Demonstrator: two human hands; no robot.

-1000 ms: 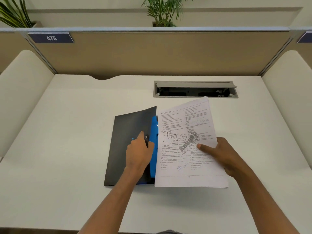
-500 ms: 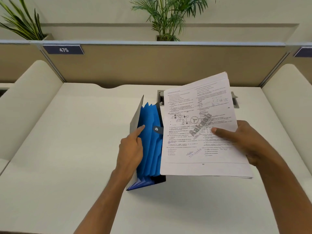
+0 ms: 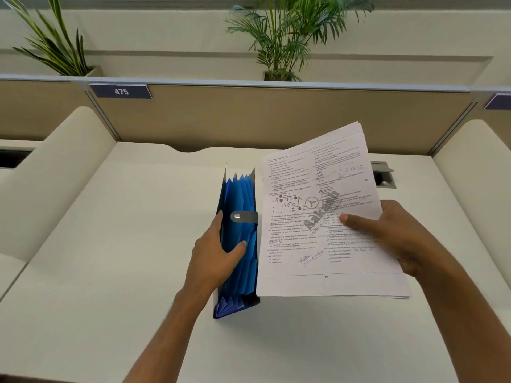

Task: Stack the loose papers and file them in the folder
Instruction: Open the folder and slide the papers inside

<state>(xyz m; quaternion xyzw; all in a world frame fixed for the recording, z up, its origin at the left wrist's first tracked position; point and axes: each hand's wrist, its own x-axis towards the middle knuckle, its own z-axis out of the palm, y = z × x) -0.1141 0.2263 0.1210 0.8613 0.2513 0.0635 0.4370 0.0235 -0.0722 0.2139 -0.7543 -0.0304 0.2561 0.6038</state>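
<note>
A white tabletop (image 3: 110, 244) is bounded at the rear by a tan partition panel (image 3: 276, 117) and on each flank by a cream side divider, one on the left (image 3: 55, 172) and one on the right (image 3: 475, 161). A dark blue number plate (image 3: 121, 91) reading 475 is fixed to the panel's upper left, and a grey cable hatch (image 3: 383, 175) is set into the tabletop at the rear right, lid raised. Two potted palms stand behind the partition, one at far left (image 3: 49, 42) and one near centre (image 3: 284, 31).

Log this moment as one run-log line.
left hand: holding blue accordion folder upright, open | right hand: gripping stack of printed white papers beside folder | papers not yet filed
</note>
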